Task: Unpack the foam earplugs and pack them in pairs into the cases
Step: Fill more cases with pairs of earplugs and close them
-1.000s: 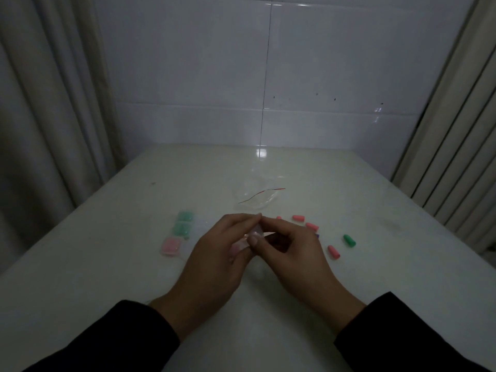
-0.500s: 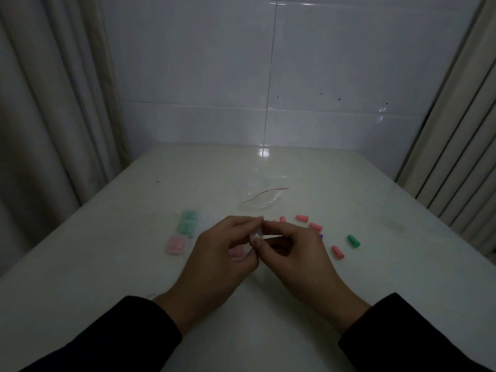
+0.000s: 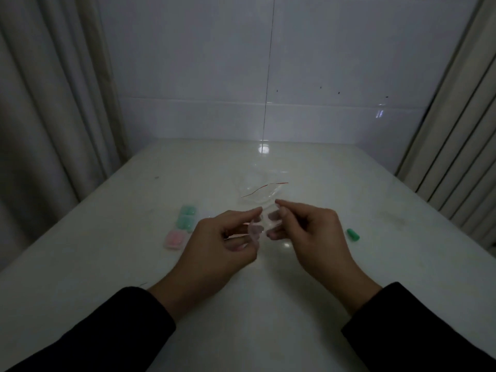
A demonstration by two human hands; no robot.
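Two hands meet over the middle of the pale table (image 3: 107, 264), both working a small clear case (image 3: 264, 224) held just above the surface. The left hand (image 3: 222, 248) pinches one side of it between thumb and forefinger, the other fingers curled beneath; the right hand (image 3: 308, 234) pinches the opposite side the same way. The case looks parted into two clear halves, though the dim light makes its edges hard to read, and whether anything lies inside cannot be told.

Left of the hands, three filled cases sit in a short row on the table — two green cases (image 3: 186, 217) one behind the other, and a pink case (image 3: 175, 238) nearest the person. A single green earplug (image 3: 353, 234) lies on the table to the right of the right hand, well apart from the cases. Behind the hands a crumpled clear bag (image 3: 257, 194) with a thin red strip rests on the table — empty or not, I cannot tell.
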